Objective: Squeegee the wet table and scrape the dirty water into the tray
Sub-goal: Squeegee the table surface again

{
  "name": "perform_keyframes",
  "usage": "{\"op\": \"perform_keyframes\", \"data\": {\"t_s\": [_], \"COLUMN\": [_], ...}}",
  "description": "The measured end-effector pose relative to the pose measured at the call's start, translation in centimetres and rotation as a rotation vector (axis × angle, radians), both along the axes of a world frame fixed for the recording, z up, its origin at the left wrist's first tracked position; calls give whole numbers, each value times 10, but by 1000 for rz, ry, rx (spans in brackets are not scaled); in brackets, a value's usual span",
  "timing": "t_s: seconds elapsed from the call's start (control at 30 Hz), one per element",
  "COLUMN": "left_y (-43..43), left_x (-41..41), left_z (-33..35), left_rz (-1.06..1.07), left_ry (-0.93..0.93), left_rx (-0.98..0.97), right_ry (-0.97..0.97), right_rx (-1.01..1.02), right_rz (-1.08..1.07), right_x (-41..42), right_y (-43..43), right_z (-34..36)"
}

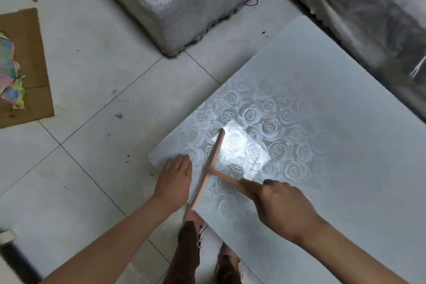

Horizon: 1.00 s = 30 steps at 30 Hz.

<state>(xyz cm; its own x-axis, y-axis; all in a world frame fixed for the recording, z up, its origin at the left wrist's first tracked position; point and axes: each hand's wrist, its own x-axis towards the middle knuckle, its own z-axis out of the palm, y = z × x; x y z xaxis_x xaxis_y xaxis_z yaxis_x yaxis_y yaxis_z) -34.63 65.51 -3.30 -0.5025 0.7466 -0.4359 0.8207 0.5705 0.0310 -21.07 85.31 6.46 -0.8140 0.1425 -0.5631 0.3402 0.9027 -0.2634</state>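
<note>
The squeegee [211, 166] lay at lower centre, its blade running up-frame near the left edge of the surface [334, 145]. The right hand [276, 203] gripped its handle; the left hand [175, 177] rested flat, just left of the blade. No tray showed.

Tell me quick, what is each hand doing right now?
Left hand: open, flat on the table.
Right hand: closed around the squeegee handle.
</note>
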Motion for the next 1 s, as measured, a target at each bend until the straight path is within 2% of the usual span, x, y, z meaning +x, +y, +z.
{"op": "perform_keyframes", "data": {"t_s": [0.17,0.27,0.37,0.47,0.57,0.83,0.9,1.0], "left_y": [5,10,16,24,31,50,54,58], "left_x": [10,22,31,42,51,66,70,75], "left_z": [0,-3,-7,-8,-8,-12,-13,-16], "left_rz": [-27,-28,-55,-76,-105,-148,-153,-149], "left_ry": [-41,-102,-121,-106,-101,-133,-131,-134], "left_rx": [-14,-98,-242,-267,-293,-328,-319,-295], "right_ry": [-118,-197,-154,-40,-55,-175,-175,-68], "right_rx": [66,93,93,6,33,49,75,93], "right_rz": [-154,-241,-162,-113,-36,-331,-343,-260], "right_x": [79,111,113,81,60,171,186,177], "right_y": [55,78,69,42,19,83,88,71], "right_z": [8,29,36,27,9,21,28,29]}}
